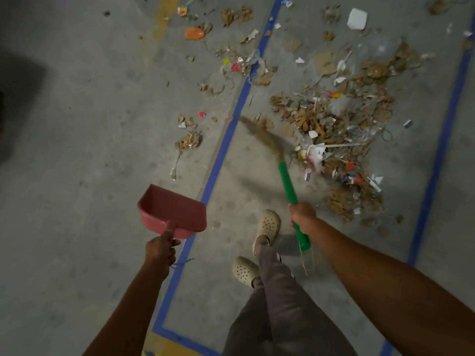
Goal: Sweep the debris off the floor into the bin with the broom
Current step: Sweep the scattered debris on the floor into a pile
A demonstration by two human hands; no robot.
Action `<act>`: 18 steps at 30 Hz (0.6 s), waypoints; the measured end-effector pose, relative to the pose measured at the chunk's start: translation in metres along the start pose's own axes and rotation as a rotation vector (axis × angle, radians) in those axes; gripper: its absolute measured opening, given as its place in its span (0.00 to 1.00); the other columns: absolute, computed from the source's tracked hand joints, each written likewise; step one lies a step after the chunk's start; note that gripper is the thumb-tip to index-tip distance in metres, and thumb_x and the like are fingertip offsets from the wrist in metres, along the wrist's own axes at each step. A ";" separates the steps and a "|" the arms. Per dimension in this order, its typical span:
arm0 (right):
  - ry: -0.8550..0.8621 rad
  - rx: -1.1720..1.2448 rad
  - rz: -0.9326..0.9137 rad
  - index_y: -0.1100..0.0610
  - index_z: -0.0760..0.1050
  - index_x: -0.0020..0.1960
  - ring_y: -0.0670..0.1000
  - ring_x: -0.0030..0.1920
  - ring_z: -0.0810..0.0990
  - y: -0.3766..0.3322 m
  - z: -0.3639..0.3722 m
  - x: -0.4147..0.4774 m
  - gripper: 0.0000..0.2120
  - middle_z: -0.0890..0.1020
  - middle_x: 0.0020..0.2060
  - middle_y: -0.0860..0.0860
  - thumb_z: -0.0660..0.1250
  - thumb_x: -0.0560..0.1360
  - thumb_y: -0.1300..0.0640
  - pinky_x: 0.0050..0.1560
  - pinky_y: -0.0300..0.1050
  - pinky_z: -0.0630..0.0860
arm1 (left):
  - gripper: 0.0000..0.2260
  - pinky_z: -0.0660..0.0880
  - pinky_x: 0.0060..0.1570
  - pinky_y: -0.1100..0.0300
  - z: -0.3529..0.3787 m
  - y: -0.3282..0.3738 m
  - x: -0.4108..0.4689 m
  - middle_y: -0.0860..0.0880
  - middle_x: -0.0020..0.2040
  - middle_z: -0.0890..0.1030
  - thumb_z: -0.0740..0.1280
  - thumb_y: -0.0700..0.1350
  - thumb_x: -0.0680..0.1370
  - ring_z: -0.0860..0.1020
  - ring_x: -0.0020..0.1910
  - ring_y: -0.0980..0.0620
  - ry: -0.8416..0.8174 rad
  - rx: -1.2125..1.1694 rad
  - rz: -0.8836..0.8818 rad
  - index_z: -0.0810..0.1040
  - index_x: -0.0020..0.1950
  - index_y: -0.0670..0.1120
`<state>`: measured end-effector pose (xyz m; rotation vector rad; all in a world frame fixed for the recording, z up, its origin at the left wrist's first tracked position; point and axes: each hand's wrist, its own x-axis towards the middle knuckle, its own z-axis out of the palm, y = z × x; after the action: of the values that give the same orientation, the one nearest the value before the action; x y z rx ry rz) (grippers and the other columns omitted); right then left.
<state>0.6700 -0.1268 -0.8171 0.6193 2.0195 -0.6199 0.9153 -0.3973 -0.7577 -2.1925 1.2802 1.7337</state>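
Currently: right hand point(303, 218) is wrapped round the green handle of the broom point(287, 183), lower centre-right of the frame, and the handle end sticks out below the fist. The bristles point(264, 137) are blurred at centre frame, at the left edge of the main debris point(341, 129) pile. Can't tell if they touch the floor point(77, 150).

The debris is mostly brown cardboard scraps, white paper bits and clear plastic, heaped centre-right. Looser scatter runs to the top of the frame, including an orange scrap point(194, 33) at upper centre-left and a white piece point(357, 19) at upper right. A small clump point(189, 142) lies left of centre.

Left hand point(160, 249) is curled round the handle of a pink dustpan point(174, 211), lower centre-left. The pan is held off the floor with its mouth facing up-frame.

A blue tape line point(221, 155) runs diagonally between dustpan and broom. A second blue line point(437, 155) runs down the right side. Two pale perforated shoes point(268, 224) are at bottom centre, inside the taped area.
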 end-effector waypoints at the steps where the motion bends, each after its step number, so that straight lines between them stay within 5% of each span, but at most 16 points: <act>1: 0.042 0.069 0.024 0.66 0.75 0.55 0.52 0.27 0.77 -0.005 -0.010 0.006 0.16 0.79 0.34 0.56 0.62 0.82 0.51 0.28 0.45 0.74 | 0.16 0.56 0.19 0.67 0.007 0.008 0.002 0.42 0.36 0.76 0.70 0.50 0.78 0.61 0.18 0.56 -0.009 0.015 0.006 0.72 0.37 0.41; 7: 0.234 0.409 0.123 0.65 0.75 0.54 0.54 0.26 0.75 -0.019 -0.056 0.017 0.17 0.77 0.32 0.57 0.60 0.82 0.50 0.27 0.46 0.73 | 0.15 0.56 0.18 0.66 0.053 0.054 0.010 0.41 0.38 0.75 0.68 0.48 0.79 0.61 0.18 0.57 -0.126 0.051 0.047 0.73 0.39 0.40; 11: 0.308 0.430 0.132 0.66 0.77 0.53 0.56 0.28 0.78 -0.011 -0.052 0.001 0.21 0.79 0.33 0.57 0.61 0.81 0.47 0.36 0.51 0.80 | 0.15 0.57 0.19 0.66 0.068 0.076 0.003 0.43 0.37 0.76 0.69 0.51 0.79 0.61 0.19 0.56 -0.189 0.051 0.093 0.74 0.41 0.41; 18: 0.297 0.333 0.052 0.64 0.78 0.49 0.56 0.28 0.80 -0.005 -0.022 -0.039 0.22 0.82 0.34 0.58 0.61 0.80 0.44 0.34 0.50 0.81 | 0.14 0.58 0.20 0.66 0.047 0.089 0.004 0.42 0.38 0.75 0.68 0.49 0.80 0.62 0.20 0.56 -0.191 0.039 0.100 0.75 0.43 0.39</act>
<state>0.6713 -0.1239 -0.7727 1.0083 2.1813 -0.8858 0.8230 -0.4333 -0.7410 -1.9185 1.3840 1.8829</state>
